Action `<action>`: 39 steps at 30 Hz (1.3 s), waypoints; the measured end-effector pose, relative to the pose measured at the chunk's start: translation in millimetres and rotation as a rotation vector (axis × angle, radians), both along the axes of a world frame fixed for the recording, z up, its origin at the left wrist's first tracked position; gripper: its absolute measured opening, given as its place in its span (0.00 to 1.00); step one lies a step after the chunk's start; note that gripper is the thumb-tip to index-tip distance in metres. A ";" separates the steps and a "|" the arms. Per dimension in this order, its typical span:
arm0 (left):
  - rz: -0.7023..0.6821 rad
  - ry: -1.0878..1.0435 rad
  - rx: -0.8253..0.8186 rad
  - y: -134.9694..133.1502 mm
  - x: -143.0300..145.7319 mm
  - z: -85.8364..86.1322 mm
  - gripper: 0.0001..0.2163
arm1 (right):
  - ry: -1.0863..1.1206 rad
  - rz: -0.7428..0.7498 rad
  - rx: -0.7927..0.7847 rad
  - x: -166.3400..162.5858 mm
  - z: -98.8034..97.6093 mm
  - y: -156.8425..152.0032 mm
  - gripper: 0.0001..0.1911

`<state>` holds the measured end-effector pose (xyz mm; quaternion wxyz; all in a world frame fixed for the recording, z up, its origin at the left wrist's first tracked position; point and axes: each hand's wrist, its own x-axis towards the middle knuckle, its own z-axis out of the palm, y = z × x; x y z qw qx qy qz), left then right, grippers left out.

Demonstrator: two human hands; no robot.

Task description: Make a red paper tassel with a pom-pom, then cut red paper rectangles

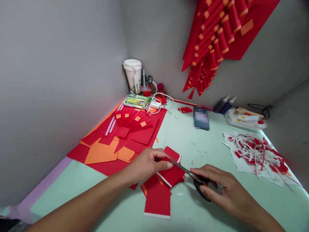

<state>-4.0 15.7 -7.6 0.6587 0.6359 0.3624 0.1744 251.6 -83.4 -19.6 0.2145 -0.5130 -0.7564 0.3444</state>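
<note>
My left hand [149, 163] pinches a red paper piece [172, 174] with a white strip along its lower edge, thumb on top. Black-handled scissors [201, 191] are in my right hand [221, 189], its thumb and fingers at the handle loops. Their blades reach left across the paper, the tips close to my left thumb and forefinger. Below lies another red paper piece [158, 200] with a white strip at its near edge. More red and orange pieces show partly under the held one. A small white scrap [179, 194] is on the green tabletop.
Red and orange sheets [102, 151] with a folded red fan [134, 120] spread at left. White and red paper shreds [259, 153] lie at right. A lidded cup [132, 74], a blurred phone-like object [201, 118] and glue bottles [227, 105] stand or lie farther back.
</note>
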 end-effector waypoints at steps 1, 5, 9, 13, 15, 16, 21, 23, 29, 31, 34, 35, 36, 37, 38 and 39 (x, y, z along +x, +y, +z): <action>-0.001 0.000 0.006 0.1 0.1 0.1 0.11 | 0.004 0.001 0.005 -0.3 0.0 0.0 0.21; 0.003 -0.003 0.042 0.4 1.0 1.9 0.09 | 0.010 -0.014 0.028 -1.6 0.8 -0.2 0.20; 0.001 -0.007 0.048 0.5 1.3 3.1 0.08 | 0.007 -0.008 0.041 -0.9 -0.4 -0.5 0.21; -0.007 -0.001 0.070 0.9 0.5 2.4 0.08 | 0.003 -0.002 0.050 0.2 -1.9 -0.7 0.21; -0.013 0.003 0.077 1.1 -0.1 1.8 0.08 | 0.001 -0.004 0.049 0.1 -1.7 -0.6 0.21; -0.017 0.003 0.081 1.2 -0.3 1.6 0.08 | 0.001 -0.003 0.049 -0.1 -1.4 -0.5 0.22; -0.034 0.009 0.099 1.7 -0.1 3.3 0.08 | 0.011 -0.007 0.053 -1.6 2.0 0.5 0.21; -0.036 0.015 0.091 1.7 0.4 4.7 0.08 | 0.016 -0.010 0.049 -2.1 3.4 0.7 0.21; -0.029 0.013 0.084 1.6 0.9 5.0 0.08 | 0.013 -0.007 0.071 -1.1 2.9 0.6 0.21; -0.025 0.007 0.085 1.8 0.9 4.1 0.08 | 0.017 0.002 0.090 -0.2 1.4 0.6 0.20; -0.024 -0.003 0.084 1.9 0.9 3.4 0.08 | 0.017 0.007 0.106 0.6 -0.2 0.5 0.20; -0.022 -0.003 0.081 1.8 0.9 3.4 0.08 | 0.017 0.006 0.112 0.6 -0.4 0.4 0.20; -0.018 -0.002 0.078 1.7 1.0 3.5 0.08 | 0.016 0.003 0.116 0.6 -0.4 0.3 0.20; -0.012 -0.001 0.075 1.5 1.1 3.6 0.08 | 0.014 -0.001 0.119 0.4 -0.3 0.2 0.20; -0.006 -0.001 0.072 1.3 1.2 3.7 0.08 | 0.011 -0.005 0.121 0.3 0.0 0.1 0.20; -0.003 -0.003 0.070 1.1 1.4 3.9 0.08 | 0.009 -0.007 0.122 0.1 0.2 0.1 0.20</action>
